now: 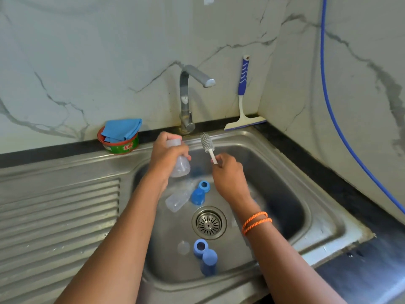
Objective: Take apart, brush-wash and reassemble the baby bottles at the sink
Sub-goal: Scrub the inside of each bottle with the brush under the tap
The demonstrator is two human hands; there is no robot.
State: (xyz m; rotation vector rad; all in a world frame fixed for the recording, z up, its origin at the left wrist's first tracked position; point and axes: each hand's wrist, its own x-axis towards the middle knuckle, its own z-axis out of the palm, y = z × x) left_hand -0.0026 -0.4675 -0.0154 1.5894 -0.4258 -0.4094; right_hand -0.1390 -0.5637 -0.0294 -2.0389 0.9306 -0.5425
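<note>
Lower centre, nearest in the sink: a blue cap lying on its side, touching a blue ring just above it. A clear teat sits just left of the ring; faint, outline only. The drain is at mid-frame, uncovered, between this group and the next.

Above the drain, left: a second bottle lying on its side on the basin floor. Just right of it a second cap, with a second ring touching its upper edge. The left forearm crosses in front of the bottle's left side.

Left hand, centre: fingers curled round a clear bottle, held above the basin, mouth tilted up toward the tap. The fingers hide much of its neck.

Right hand, right of centre: fingers closed on the white handle of a brush; grey bristle head points up-left, just beside the bottle mouth, apart from it. An orange cord is wound twice round the right wrist.

Left of frame: ribbed drainboard.

Far edge, upper left of the basin: a soap tub on the dark counter, with a blue cloth stuffed in it. Behind the basin, upper right: a squeegee leaning on the marble wall. A blue hose runs down the right wall.
</note>
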